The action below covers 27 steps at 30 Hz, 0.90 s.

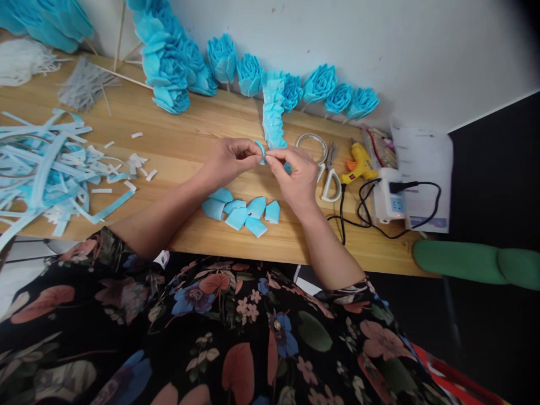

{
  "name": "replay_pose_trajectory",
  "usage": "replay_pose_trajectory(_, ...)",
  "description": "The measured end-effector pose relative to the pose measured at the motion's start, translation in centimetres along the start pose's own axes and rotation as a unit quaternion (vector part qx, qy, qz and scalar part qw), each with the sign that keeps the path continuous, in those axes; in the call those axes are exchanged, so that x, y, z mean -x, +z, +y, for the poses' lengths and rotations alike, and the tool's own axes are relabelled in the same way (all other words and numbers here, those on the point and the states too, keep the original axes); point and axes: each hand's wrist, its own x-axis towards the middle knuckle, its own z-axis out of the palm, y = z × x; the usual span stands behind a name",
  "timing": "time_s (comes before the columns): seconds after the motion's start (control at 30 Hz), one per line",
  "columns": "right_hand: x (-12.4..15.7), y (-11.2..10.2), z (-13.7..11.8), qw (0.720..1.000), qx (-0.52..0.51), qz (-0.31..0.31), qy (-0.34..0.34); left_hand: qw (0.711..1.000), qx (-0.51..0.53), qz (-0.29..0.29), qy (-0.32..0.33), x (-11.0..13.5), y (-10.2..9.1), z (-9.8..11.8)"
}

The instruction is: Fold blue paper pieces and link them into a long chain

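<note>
Between my two hands is a small blue petal (261, 151), pinched by the fingertips of both. My left hand (234, 160) grips its left side with thumb and forefinger. The fingers of my right hand (293, 171) close on its right side, and the hand hides part of the table behind. Several loose blue petals (237, 217) lie on the wood just below the hands. Beyond my right hand, a row of overlapping blue petals (273, 107) stretches toward the wall.
Blue paper flowers (320, 83) line the wall. On the right are a tape roll (312, 140), scissors (331, 174), a yellow glue gun (359, 162) and a power strip (388, 197) with a looping black cable. Blue and white strip scraps (46, 163) cover the left of the wooden table (177, 138).
</note>
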Motion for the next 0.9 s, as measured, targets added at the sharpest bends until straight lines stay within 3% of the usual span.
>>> replay_pose_trajectory(0.33, 0.3, 0.44, 0.02, 0.999, 0.052, 0.01, -0.012, 0.999, -0.039, -0.018, 0.021, 0.02, 0.03, -0.71)
replay_pose_trajectory(0.6, -0.05, 0.32, -0.3, 0.991, -0.11, 0.03, 0.072, 1.0, -0.006, -0.014, 0.002, 0.13, 0.03, -0.03)
replay_pose_trajectory(0.9, 0.01, 0.29, 0.37, 0.975, -0.187, 0.024, 0.114, 0.999, 0.042, 0.001, -0.025, -0.07, -0.01, 0.15)
